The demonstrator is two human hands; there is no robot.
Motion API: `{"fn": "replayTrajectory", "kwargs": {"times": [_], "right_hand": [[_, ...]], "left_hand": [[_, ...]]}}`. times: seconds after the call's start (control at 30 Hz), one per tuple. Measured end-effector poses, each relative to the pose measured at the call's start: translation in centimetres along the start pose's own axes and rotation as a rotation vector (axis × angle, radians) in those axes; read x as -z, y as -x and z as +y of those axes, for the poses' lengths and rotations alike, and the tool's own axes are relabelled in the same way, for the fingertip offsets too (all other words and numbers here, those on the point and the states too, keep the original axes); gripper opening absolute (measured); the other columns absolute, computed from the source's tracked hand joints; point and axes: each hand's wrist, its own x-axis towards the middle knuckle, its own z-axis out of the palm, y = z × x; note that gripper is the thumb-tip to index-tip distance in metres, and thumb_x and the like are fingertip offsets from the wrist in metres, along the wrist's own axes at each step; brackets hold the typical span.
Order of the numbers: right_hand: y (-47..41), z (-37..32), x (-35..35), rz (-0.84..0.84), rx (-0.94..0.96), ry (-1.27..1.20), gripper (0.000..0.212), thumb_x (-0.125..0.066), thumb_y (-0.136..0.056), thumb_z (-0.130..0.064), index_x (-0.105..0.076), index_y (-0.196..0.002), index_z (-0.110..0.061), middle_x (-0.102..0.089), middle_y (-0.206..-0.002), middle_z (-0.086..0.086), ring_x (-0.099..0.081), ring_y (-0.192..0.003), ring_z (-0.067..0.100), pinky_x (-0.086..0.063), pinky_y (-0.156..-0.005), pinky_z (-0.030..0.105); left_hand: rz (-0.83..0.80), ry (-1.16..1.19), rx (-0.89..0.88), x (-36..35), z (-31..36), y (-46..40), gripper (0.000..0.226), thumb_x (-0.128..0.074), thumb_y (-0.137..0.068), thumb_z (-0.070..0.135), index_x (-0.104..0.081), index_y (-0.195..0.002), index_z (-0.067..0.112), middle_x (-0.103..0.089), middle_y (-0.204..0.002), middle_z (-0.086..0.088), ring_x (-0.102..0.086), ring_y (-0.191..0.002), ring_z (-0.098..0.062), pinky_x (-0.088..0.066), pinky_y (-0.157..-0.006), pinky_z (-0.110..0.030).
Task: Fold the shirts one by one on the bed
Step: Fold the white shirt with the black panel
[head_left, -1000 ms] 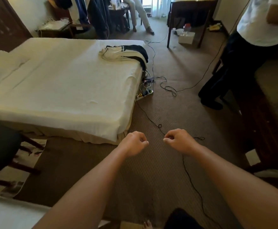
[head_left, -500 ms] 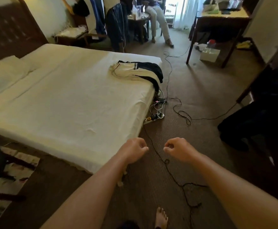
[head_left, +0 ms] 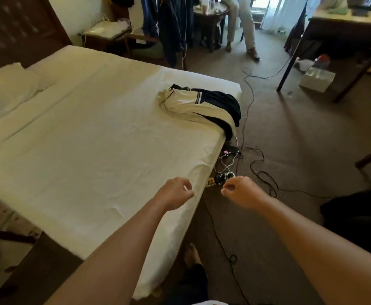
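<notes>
Standing at the near corner of the bed [head_left: 87, 150], both arms stretched forward. Left hand [head_left: 175, 192] curled into a loose fist above the mattress edge, holding nothing; right hand [head_left: 239, 191] likewise curled and empty, out over the carpet [head_left: 290, 150] just beside the bed. Heaped near the far right edge of the mattress, a pile of shirts [head_left: 202, 106], cream cloth with dark trim over a dark garment, part of it drooping over the side toward a power strip [head_left: 220, 178] and a tangle of cables [head_left: 257, 168] on the floor. Well apart from both hands, so most likely a matter of approaching along the bedside first, minding the cables underfoot. Best then to open both hands, lift only the top garment by its shoulders, leave the rest in the heap, and carry it to the broad bare sheet in the middle for spreading flat before any fold. Worth checking that the hanging part does not snag a plug or drag a cord up with it. How many garments in the heap: not possible to tell. No brand, label or legible writing anywhere, neither on the cloth nor on the pale box [head_left: 316, 79] beside the desk [head_left: 345, 25].
</notes>
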Motion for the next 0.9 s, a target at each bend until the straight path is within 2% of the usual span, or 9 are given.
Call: {"fn": "replayTrajectory", "kwargs": {"times": [0.2, 0.3, 0.4, 0.5, 0.6, 0.77, 0.9], "right_hand": [[-12.6, -3.5, 5.6, 0.005, 0.017, 0.055, 0.016, -0.06, -0.096, -0.032, -0.072, -0.093, -0.022, -0.068, -0.088, -0.004, -0.065, -0.079, 0.015, -0.059, -0.074, 0.037], [-17.6, -5.1, 7.2, -0.032, 0.048, 0.074, 0.018, -0.06, -0.096, -0.033, -0.065, -0.079, -0.029, -0.067, -0.084, -0.005, -0.065, -0.076, 0.016, -0.055, -0.066, 0.032], [-23.0, -7.2, 9.4, -0.061, 0.088, 0.098, 0.015, -0.06, -0.097, -0.032, -0.07, -0.093, -0.022, -0.067, -0.09, -0.004, -0.065, -0.082, 0.019, -0.055, -0.072, 0.035], [-28.0, -8.6, 10.9, -0.066, 0.128, 0.143, 0.021, -0.059, -0.097, -0.033, -0.072, -0.101, -0.017, -0.069, -0.092, -0.001, -0.065, -0.079, 0.019, -0.056, -0.072, 0.036], [-34.9, -9.7, 12.9, -0.091, 0.164, 0.17, 0.021, -0.058, -0.097, -0.034, -0.072, -0.101, -0.019, -0.068, -0.091, -0.003, -0.063, -0.08, 0.015, -0.055, -0.073, 0.032], [-48.1, -10.6, 15.5, -0.151, 0.185, 0.178, 0.02, -0.058, -0.096, -0.033, -0.071, -0.095, -0.018, -0.068, -0.092, -0.001, -0.064, -0.082, 0.018, -0.057, -0.079, 0.038], [-57.8, -10.4, 16.3, -0.177, 0.156, 0.234, 0.023, -0.058, -0.091, -0.028, -0.071, -0.091, -0.009, -0.069, -0.088, 0.009, -0.065, -0.08, 0.029, -0.056, -0.074, 0.038]], "left_hand": [[-0.031, -0.003, 0.04, 7.5, -0.2, -11.3, 0.021, -0.064, -0.094, 0.035, -0.072, -0.106, 0.02, -0.07, -0.11, -0.002, -0.065, -0.101, -0.02, -0.055, -0.091, -0.041], [-0.035, 0.013, 0.064, 10.0, -0.6, -15.6, 0.017, -0.064, -0.093, 0.034, -0.071, -0.102, 0.022, -0.072, -0.104, -0.001, -0.066, -0.096, -0.019, -0.055, -0.089, -0.039], [0.0, 0.063, 0.08, 12.9, -0.7, -19.9, 0.017, -0.063, -0.093, 0.031, -0.072, -0.101, 0.019, -0.073, -0.097, -0.002, -0.066, -0.091, -0.017, -0.055, -0.086, -0.036], [0.046, 0.078, 0.086, 15.4, -0.8, -23.5, 0.018, -0.062, -0.093, 0.03, -0.073, -0.1, 0.018, -0.073, -0.095, -0.001, -0.067, -0.089, -0.016, -0.055, -0.085, -0.037], [0.086, 0.094, 0.134, 18.5, -1.4, -28.6, 0.017, -0.062, -0.093, 0.031, -0.073, -0.099, 0.018, -0.072, -0.094, 0.001, -0.067, -0.088, -0.016, -0.056, -0.084, -0.037], [0.111, 0.091, 0.256, 22.6, -3.1, -38.0, 0.016, -0.062, -0.093, 0.032, -0.073, -0.098, 0.021, -0.07, -0.101, 0.003, -0.065, -0.092, -0.015, -0.054, -0.084, -0.035], [0.095, 0.077, 0.315, 25.4, -4.0, -45.2, 0.018, -0.061, -0.095, 0.032, -0.072, -0.103, 0.02, -0.07, -0.101, 0.003, -0.065, -0.091, -0.017, -0.055, -0.086, -0.038]]}}
